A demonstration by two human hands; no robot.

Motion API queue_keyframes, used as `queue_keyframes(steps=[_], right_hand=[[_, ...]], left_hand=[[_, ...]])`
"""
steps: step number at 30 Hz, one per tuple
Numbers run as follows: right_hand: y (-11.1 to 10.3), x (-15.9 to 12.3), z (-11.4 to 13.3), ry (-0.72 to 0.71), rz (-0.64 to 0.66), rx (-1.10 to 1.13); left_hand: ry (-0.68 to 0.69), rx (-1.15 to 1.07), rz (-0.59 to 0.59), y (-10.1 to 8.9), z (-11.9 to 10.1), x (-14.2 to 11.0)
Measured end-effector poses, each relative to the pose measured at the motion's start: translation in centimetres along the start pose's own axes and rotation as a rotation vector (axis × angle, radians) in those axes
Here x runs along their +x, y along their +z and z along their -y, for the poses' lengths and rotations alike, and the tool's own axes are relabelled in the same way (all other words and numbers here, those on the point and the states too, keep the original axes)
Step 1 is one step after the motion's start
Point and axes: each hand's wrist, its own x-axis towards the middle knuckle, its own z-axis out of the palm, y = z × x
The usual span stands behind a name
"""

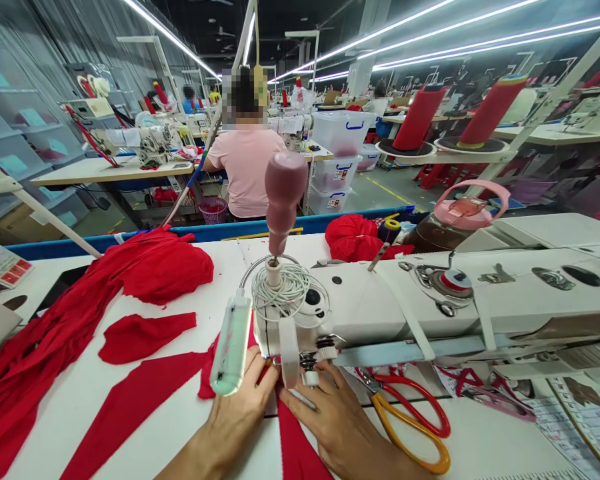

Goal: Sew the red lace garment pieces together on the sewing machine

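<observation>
A white sewing machine (370,300) reaches in from the right, its head above both my hands. Under the head lies a red fabric piece (297,443), with a strip running toward me between my hands. My left hand (240,410) has its fingers close together on the fabric, left of the needle area; the lamp and head partly cover them. On the right, my right hand (333,420) rests with fingers apart, thumb at the strip's edge, fingertips by the machine head. The needle itself is hidden. Orange-and-red-handled scissors (413,417) lie right of my right hand.
More cut red pieces (135,407) and a red cloth heap (160,267) lie at left. A small lamp (231,347) hangs before the head. A pink-lidded bottle (455,220) and a red bundle (353,237) stand behind the machine. A person in pink (247,167) sits ahead.
</observation>
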Motion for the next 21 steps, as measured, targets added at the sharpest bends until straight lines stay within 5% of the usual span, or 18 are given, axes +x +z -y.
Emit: queue_keyframes(steps=[7,14,21], right_hand=[[-0.8,0.1,1.0,-0.025,0.036,0.09],[-0.7,0.3,1.1,-0.064,-0.001,0.046],[0.9,-0.1,0.7,-0.129,-0.212,-0.005]], left_hand=[[0.061,0.019,0.015,-2.1,0.0,-0.8],[0.117,0.084,-0.088,-1.7,-0.8,0.0],[0.124,0.128,-0.092,-0.8,-1.4,-1.2]])
